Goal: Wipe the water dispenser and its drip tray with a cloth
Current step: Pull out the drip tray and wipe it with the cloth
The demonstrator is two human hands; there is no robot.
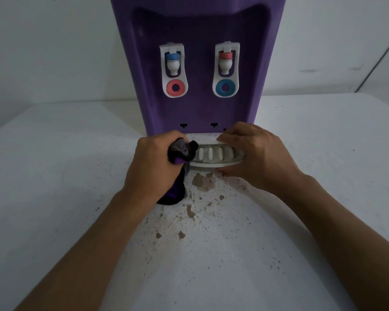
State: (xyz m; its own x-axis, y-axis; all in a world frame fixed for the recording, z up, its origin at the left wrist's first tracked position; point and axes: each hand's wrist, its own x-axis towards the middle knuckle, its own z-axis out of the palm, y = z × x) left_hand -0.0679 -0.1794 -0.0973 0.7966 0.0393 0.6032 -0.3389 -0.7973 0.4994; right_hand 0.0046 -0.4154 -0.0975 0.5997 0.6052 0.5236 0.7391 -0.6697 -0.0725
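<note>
The left hand (pixel 152 163) is gripping a bunched dark cloth (pixel 182 153) in curled fingers and pressing it to the left end of the white drip tray (pixel 213 157), which is lying detached on the counter (pixel 312 135) just before the purple dispenser (pixel 200 104). The right hand (pixel 256 153) is clasping the tray's right end, fingers curled over its rim. The tray seems mid-wipe, and whether the dispenser is wiped yet is not showing; brown stains (pixel 203 181) are lying on the counter beside the tray.
</note>
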